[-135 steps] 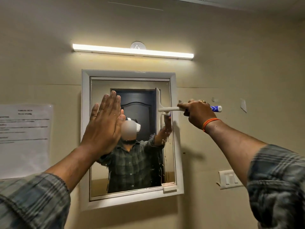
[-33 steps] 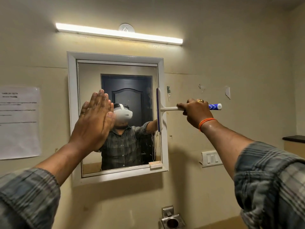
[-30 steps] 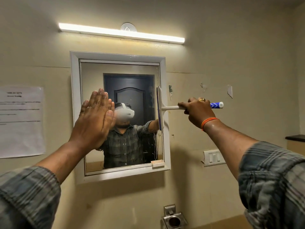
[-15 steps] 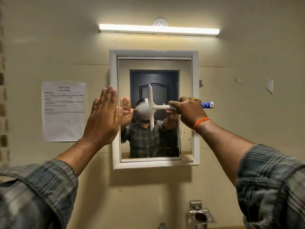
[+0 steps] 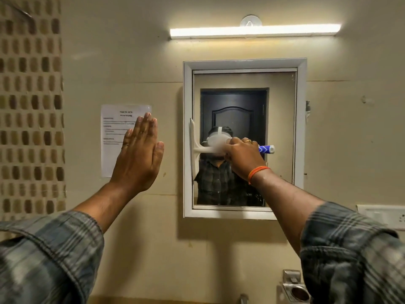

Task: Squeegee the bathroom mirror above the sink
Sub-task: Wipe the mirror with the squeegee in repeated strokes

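Half a second ago the squeegee point(image 5: 195, 148) stood at the middle of the mirror point(image 5: 244, 137); now its upright white blade lies along the mirror's left edge, overlapping the inner lip of the white frame point(image 5: 188, 137), so the stroke has crossed the glass from the right side to the left. The left hand point(image 5: 140, 154) has shifted too — earlier it overlapped the frame's left side, and now it is raised well to the left of the mirror, in front of the printed paper notice point(image 5: 114, 139) taped to the wall. The blade has no glass left on its left; to its right the whole mirror surface lies open, up to the frame's right side. The blade covers only the middle band of the mirror's height, with uncovered glass above it and below it. The right hand point(image 5: 243, 159) is curled tightly round the squeegee's white handle in front of the mirror's centre, the blue-patterned handle end point(image 5: 266, 148) sticking out to the right of the knuckles; an orange wristband point(image 5: 257, 173) sits just below the hand. The left hand is flat, fingers straight and pressed together, thumb alongside, holding nothing; whether the palm touches the wall cannot be told. Above the mirror a tube light point(image 5: 254, 31) glows, and below it, to the right, a metal holder point(image 5: 293, 288) is fixed to the wall.
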